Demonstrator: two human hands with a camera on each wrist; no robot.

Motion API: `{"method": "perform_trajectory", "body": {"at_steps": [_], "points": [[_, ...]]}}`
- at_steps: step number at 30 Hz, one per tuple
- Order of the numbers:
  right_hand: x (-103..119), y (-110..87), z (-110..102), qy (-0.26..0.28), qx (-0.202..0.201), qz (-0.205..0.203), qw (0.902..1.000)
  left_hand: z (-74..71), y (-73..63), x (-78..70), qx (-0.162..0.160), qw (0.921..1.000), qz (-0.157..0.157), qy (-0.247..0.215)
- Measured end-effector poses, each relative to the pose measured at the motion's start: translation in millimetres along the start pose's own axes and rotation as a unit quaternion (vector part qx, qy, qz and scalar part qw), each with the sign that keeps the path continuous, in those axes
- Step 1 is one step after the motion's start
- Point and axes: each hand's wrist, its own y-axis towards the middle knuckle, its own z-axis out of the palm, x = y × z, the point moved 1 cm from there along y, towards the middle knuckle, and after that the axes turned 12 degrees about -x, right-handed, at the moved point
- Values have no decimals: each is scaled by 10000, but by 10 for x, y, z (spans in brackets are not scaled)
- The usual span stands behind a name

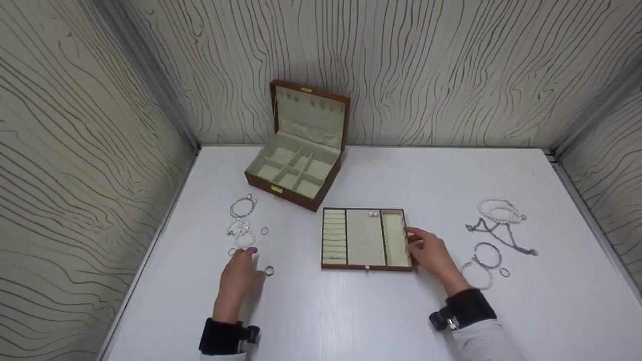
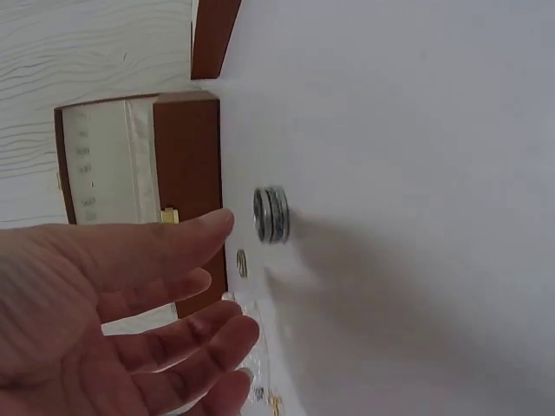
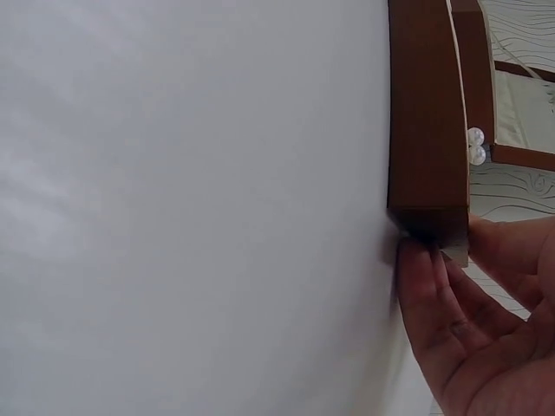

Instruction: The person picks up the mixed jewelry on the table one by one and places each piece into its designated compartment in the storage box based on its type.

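Head view: L hand (image 1: 239, 276) fingers loose, thumb just beside a ring (image 1: 270, 266); R hand (image 1: 431, 254) at R end of tray (image 1: 365, 240), which lies on table (image 1: 321, 316) nr box (image 1: 301, 199) w/ lid up.
L wrist view: empty fingers spread, small gap btwn thumb tip & ring.
R wrist view: thumb & fingers pinch tray end; pearl earrings (image 3: 476, 146) on tray.

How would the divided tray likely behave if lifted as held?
The divided tray probably stays rigid, given its straight walls. It may tilt, since the right grip holds just one end.
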Motion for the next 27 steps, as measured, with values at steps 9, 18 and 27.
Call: {"method": "perform_trajectory", "body": {"at_steps": [9,18,27], "points": [[5,-19,1,52,22,8,10000,-127,41,220,-60,9993,-286,-250],[7,-19,5,61,-24,-44,10000,25,-4,87,453,9983,176,-322],[-2,-9,2,68,50,57,9999,119,-48,-16,262,9982,538,-22]]}}
